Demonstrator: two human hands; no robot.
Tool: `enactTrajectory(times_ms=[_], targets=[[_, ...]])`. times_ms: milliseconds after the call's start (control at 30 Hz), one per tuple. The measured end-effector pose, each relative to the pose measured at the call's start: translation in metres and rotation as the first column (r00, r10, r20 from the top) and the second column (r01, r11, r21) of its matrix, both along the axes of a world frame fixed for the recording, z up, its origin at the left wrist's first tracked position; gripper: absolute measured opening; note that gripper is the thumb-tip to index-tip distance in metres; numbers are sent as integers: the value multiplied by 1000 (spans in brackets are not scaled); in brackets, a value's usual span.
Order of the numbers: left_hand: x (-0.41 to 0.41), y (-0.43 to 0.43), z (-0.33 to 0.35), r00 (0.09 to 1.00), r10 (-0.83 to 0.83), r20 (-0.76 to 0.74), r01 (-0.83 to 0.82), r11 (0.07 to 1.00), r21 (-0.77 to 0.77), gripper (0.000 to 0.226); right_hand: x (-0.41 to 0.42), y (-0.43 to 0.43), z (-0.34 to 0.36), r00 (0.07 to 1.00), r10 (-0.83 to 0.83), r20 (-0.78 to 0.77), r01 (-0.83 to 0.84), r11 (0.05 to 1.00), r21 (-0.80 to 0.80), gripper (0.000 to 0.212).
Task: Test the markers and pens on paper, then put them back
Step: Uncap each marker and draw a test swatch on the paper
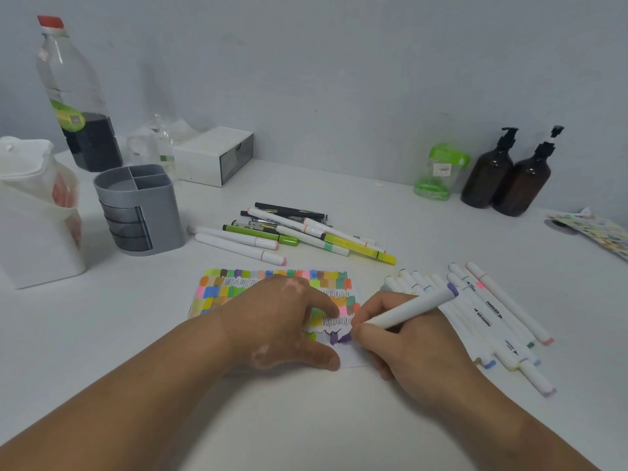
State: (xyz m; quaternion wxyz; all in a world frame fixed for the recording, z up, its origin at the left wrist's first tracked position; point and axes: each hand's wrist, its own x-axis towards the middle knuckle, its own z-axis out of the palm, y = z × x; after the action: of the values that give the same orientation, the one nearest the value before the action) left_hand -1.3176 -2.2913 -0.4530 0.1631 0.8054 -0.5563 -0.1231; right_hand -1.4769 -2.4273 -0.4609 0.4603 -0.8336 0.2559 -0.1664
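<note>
Step in hand: testing. The right hand (404, 338) grips a white marker (411, 309) in a writing hold, fingers curled round the barrel near the tip. The purple-capped back end points up and away to the right. The tip is down on the paper (238, 290), at a fresh purple patch (339, 338) just left of the right fingers.

The left hand (282, 321) lies flat on the sheet with straight fingers and grasps nothing. It pins the paper down, thumb near the close edge, index finger close beside the purple patch.

The sheet is nearly full: colour blocks and black scribble lines run from the far edge to under the left hand. (Only a small bare strip shows, near the thumb.)

Stock:
- A row of white markers (492, 321) lies just right of the right hand, some touching.
- A loose heap of pens and markers (295, 229) lies beyond both hands.
- The grey desk organiser (142, 209) stands well off to the far left of the left hand. Its top compartments look empty.

Judgement: the testing looks well along, and the putting back has not started. Next move: lift the tip, cap this marker (its cap is not visible), lay it with a pile and pick up another. I cannot tell which pile is already tested.
</note>
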Motion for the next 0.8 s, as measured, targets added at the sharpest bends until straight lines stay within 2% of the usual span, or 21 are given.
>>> enactTrajectory(times_ms=[667,733,800], targets=[[1,-1,0,1000,15,1,-15,1000,18,72,0,0,-1,1000,-19,14,19,999,-44,13],[0,1,0,1000,22,-5,-22,1000,8,73,0,-1,-1,997,-38,74,39,999,-8,14],[2,3,2,998,56,-41,-59,996,-66,74,-1,-5,2,972,-97,212,69,988,138,16]])
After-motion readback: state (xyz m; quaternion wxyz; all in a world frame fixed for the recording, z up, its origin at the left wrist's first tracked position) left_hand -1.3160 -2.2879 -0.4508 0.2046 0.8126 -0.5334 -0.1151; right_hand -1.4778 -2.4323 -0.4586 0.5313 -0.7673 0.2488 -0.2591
